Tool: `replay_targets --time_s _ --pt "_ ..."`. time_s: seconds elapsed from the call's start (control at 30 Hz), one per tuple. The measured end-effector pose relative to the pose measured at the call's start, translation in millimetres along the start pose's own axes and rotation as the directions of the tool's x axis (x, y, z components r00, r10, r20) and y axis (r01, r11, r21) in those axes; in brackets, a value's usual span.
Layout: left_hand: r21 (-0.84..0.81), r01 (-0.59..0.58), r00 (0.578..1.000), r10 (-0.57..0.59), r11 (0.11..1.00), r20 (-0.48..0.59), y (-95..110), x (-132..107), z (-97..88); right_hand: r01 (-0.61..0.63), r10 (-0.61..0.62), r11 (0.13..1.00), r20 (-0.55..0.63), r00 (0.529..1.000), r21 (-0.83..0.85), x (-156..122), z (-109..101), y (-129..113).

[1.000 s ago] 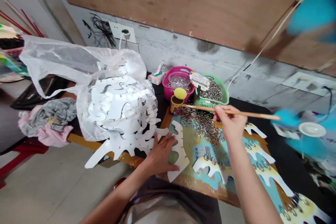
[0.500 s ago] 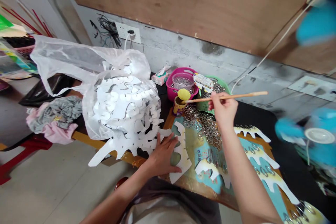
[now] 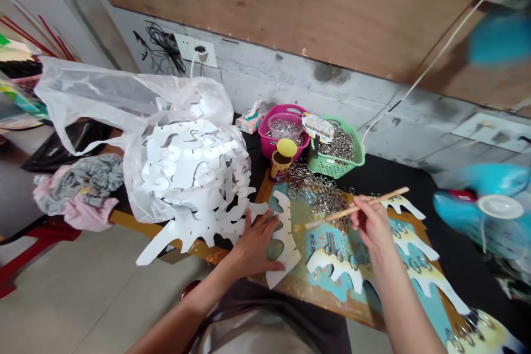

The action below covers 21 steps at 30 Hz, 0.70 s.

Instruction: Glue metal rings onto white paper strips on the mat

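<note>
The left hand (image 3: pixel 253 246), open and flat, pins a white cutout (image 3: pixel 285 238) against the surface (image 3: pixel 298 289) to prevent shifting, while the right hand (image 3: pixel 371 224) pinches a wooden-handled brush (image 3: pixel 332 215).

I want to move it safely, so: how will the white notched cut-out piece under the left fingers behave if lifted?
The white notched cut-out piece is probably light and fairly stiff, since its thin shape lies flat on the painted board. Its narrow teeth may bend easily.
</note>
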<state>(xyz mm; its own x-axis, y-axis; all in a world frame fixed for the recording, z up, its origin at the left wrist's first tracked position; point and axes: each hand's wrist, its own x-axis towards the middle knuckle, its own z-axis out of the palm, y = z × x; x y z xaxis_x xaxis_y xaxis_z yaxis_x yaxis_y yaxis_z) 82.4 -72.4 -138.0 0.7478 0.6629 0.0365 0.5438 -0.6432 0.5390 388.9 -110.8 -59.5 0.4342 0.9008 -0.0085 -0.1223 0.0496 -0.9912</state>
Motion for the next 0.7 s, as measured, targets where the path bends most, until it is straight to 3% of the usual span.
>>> replay_targets --time_s 0.17,0.27,0.37,0.5,0.6,0.7 --pt "0.006 0.000 1.000 0.000 1.000 -0.004 -0.2 -0.1 0.1 -0.035 0.035 0.997 -0.007 0.999 -0.072 -12.8 -4.3 26.5" --pt "0.008 -0.007 1.000 0.007 1.000 -0.009 -1.1 -0.2 1.2 -0.047 0.055 0.990 0.054 0.997 -0.135 -11.9 -2.4 35.9" --pt "0.008 -0.012 1.000 0.012 1.000 -0.018 -1.7 -0.7 2.2 -0.051 0.073 0.986 0.137 0.988 -0.157 -8.9 -2.4 39.9" --pt "0.006 -0.008 1.000 0.008 1.000 -0.006 -2.0 -0.7 2.2 -0.044 0.058 0.992 0.118 0.991 -0.122 -6.0 -3.0 41.3" --pt "0.002 -0.003 1.000 0.003 1.000 0.006 -1.7 -0.4 1.3 -0.062 0.091 0.987 0.197 0.976 -0.150 -6.6 -4.1 41.7" --pt "0.007 0.001 1.000 -0.001 1.000 0.004 -0.4 -0.2 -0.1 -0.036 0.054 0.992 0.151 0.987 -0.118 -8.9 -6.1 42.2"
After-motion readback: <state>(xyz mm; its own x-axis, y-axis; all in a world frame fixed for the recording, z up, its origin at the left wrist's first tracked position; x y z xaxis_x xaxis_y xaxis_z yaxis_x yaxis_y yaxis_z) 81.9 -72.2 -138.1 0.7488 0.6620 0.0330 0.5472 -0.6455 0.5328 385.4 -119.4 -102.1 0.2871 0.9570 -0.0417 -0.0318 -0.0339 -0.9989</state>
